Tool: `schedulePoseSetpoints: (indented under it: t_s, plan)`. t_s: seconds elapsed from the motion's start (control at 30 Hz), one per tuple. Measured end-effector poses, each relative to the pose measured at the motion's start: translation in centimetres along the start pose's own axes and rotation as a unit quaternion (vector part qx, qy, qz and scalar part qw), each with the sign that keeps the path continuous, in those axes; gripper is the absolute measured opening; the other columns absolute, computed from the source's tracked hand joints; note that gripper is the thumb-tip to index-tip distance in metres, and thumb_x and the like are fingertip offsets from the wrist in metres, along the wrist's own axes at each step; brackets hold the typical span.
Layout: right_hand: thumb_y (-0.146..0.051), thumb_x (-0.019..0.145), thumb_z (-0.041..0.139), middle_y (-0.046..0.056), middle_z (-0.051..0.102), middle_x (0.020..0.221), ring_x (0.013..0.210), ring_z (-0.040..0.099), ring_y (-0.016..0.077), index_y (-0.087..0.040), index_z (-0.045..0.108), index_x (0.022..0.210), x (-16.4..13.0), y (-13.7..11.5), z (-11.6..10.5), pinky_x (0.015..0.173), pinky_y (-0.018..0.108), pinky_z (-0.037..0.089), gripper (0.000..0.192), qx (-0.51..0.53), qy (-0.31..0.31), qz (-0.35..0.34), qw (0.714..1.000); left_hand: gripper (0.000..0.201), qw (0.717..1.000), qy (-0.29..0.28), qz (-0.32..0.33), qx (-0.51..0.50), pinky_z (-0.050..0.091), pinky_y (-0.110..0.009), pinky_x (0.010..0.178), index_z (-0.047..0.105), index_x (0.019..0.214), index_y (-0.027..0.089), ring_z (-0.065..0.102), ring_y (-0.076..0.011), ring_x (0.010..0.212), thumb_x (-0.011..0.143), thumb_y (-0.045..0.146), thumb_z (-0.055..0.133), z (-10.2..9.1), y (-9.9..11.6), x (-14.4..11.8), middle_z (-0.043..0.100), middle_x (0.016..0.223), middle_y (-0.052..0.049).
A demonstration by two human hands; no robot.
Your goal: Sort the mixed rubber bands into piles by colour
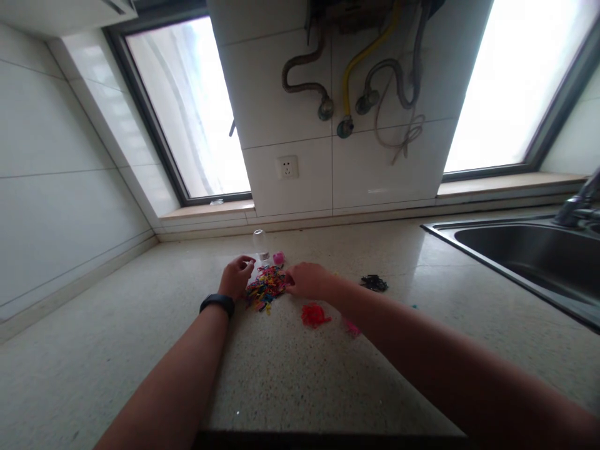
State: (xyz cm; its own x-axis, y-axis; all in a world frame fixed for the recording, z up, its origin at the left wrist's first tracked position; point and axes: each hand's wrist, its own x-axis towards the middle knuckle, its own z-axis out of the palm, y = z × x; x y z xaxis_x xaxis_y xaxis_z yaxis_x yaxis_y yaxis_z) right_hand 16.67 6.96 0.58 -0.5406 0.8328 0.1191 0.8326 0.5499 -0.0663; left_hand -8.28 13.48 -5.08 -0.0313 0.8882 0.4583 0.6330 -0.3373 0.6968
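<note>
A heap of small multicoloured bands, apparently rubber bands, lies on the counter between my hands. My left hand, with a dark wristband, rests at the heap's left edge, its fingers curled and thumb and fingertips close together. At the right edge, my right hand has its fingers bent in a pinch against the bands; what is between the fingertips is too small to make out. Nearer me sits a red pile. A pink pile is partly hidden by my right forearm, and a black pile lies beyond it.
Behind the heap stand a clear plastic bottle and a small pink object. A steel sink is set into the counter at right. A socket and hoses are on the tiled wall between two windows.
</note>
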Motion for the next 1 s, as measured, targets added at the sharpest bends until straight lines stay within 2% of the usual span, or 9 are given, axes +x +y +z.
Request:
schedulePoseSetpoints:
  t_s: [0.2,0.63,1.0]
  plan:
    - [-0.04,0.086,0.057,0.011,0.073,0.107,0.096,0.069,0.0264,-0.022,0.071,0.106,0.8,0.0,1.0,0.075,0.032,0.051,0.03,-0.024,-0.005,0.003,1.0,0.033,1.0,-0.002,-0.004,0.0,0.041,-0.026,0.054,0.07,0.093,0.016,0.059,-0.0162,0.052,0.082,0.043,0.056,0.0,0.1,0.0,0.062,0.056,0.0]
    - [-0.032,0.086,0.056,0.009,0.075,0.1,0.091,0.07,0.0249,-0.023,0.071,0.105,-0.6,0.6,0.8,0.073,0.03,0.047,0.025,0.006,0.03,-0.007,1.0,0.034,1.0,0.0,-0.002,-0.002,0.04,-0.026,0.055,0.07,0.092,0.017,0.059,-0.0169,0.052,0.082,0.046,0.056,0.1,0.1,-0.1,0.061,0.055,0.0]
    - [-0.041,0.093,0.055,0.006,0.075,0.099,0.088,0.068,0.0212,-0.025,0.073,0.106,-1.7,1.5,0.4,0.072,0.028,0.042,0.028,0.04,0.039,-0.012,0.998,0.035,1.0,-0.007,-0.001,-0.002,0.041,-0.026,0.056,0.07,0.094,0.016,0.06,-0.0169,0.053,0.081,0.045,0.055,0.0,0.0,-0.1,0.063,0.057,0.0]
